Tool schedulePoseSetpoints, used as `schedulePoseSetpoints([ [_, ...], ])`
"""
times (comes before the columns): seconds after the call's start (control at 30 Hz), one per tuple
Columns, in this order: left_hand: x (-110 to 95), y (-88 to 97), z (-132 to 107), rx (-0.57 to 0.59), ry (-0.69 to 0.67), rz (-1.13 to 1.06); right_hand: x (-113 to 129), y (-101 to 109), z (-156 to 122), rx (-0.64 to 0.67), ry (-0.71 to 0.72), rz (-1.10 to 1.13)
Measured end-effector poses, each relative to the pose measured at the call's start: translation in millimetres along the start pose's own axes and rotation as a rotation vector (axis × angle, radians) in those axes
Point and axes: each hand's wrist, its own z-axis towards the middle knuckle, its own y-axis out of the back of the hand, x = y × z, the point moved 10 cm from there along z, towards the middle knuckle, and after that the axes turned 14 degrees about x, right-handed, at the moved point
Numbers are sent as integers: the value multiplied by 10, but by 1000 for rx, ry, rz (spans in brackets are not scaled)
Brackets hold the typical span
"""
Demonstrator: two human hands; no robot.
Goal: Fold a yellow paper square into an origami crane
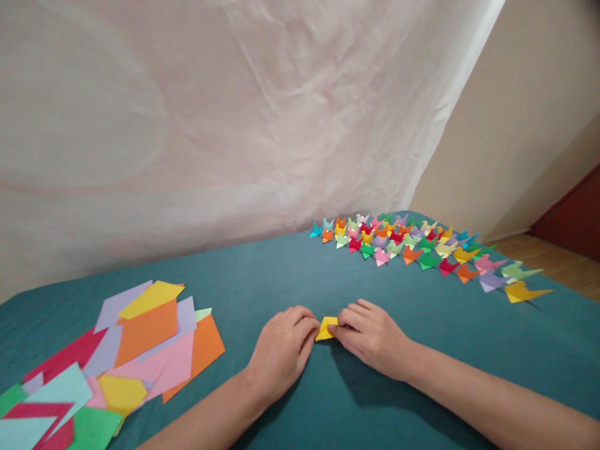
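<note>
A small folded yellow paper [326, 329] lies on the teal cloth [356, 281] near the front middle. My left hand [281, 353] rests with curled fingers pressing the paper's left edge. My right hand [372, 334] pinches the paper's right side with fingertips together. Both hands sit flat against the cloth, one on each side of the paper, and parts of the paper are covered by the fingers.
A loose pile of coloured paper sheets [122, 356] lies at the front left. Several rows of small folded paper cranes [422, 250] run along the back right of the cloth. A pale wrinkled sheet [234, 125] hangs behind; wooden floor [557, 262] shows at right.
</note>
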Motion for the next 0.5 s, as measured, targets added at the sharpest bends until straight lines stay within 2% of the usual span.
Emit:
schedulePoseSetpoints([
  [0.23,-39,-35,-11,26,-26,16,-9,-15,20,42,-31,31],
  [0.5,-44,-53,-12,40,-44,46,-89,-46,-24,86,-6,249],
])
